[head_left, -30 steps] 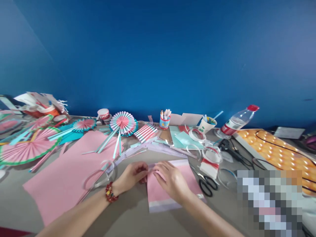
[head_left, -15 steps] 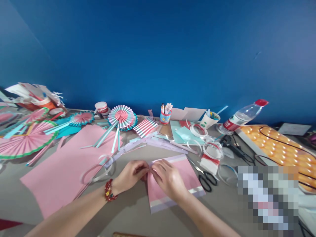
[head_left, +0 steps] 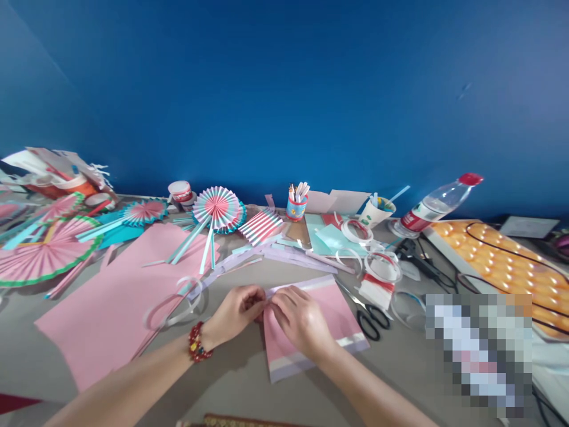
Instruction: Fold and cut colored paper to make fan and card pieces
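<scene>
A pink sheet of paper (head_left: 331,308) with pale lilac and white bands along its edges lies on the grey table in front of me. My left hand (head_left: 242,311), with a red beaded bracelet on the wrist, pinches the sheet's upper left corner. Right beside it, my right hand (head_left: 302,320) has its fingers bent and pressed together on the same corner. The fingertips of both hands nearly meet, and they hide the exact spot that they grip. Black-handled scissors (head_left: 373,320) lie just right of the sheet.
Large pink sheets (head_left: 102,314) and a white ring of strip (head_left: 195,296) lie to the left. Folded paper fans (head_left: 216,204), a pencil cup (head_left: 297,207), tape rolls (head_left: 355,231), a glue gun (head_left: 415,258) and a tilted-looking bottle (head_left: 438,204) stand or lie behind.
Both hands stay at the same corner of the pink sheet, with only a slight shift of the fingers. The whole view has moved a little.
</scene>
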A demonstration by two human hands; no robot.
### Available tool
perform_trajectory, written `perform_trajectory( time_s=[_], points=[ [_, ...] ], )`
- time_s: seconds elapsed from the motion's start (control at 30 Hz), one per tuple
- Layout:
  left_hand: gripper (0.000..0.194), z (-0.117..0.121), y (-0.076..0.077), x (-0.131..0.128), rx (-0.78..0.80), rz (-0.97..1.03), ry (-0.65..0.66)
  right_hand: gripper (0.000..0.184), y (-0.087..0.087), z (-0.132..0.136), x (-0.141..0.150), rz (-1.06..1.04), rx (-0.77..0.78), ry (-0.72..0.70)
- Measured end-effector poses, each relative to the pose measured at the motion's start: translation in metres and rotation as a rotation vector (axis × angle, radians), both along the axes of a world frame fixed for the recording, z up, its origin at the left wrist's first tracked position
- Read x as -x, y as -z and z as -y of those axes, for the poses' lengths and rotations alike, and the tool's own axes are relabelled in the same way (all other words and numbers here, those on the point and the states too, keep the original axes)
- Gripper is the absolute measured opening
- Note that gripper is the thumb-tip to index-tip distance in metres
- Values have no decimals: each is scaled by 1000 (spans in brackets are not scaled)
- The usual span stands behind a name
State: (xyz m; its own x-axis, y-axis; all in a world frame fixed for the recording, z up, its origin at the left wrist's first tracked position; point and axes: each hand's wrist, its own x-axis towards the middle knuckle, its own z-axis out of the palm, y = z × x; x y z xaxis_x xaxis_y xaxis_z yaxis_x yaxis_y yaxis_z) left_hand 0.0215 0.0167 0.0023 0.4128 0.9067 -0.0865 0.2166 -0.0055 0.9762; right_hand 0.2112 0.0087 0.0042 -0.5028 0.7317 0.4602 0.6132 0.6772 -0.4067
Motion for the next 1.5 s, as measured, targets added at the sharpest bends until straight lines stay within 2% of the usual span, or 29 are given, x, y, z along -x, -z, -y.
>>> perform_trajectory(
  time_s=[0.23, 0.33, 0.6, 1.07, 1.5],
  points=[
    [27, 0, -2, 2, -58, -68, -3, 15, 3, 0, -1, 21, -9, -4],
    [22, -1, -4, 2, -6, -26, 44, 15, 3, 0, -3, 20, 9, 4],
    [13, 0, -2, 2, -126, -134, 24, 15, 4, 0, -3, 32, -42, -3],
    [16, 3, -4, -1, -84, -119, 49, 15, -1, -2, -8, 97, -40, -31],
    [17, 2, -5, 0, -101, -115, 25, 15, -2, -4, -10, 70, -17, -57]
  ],
)
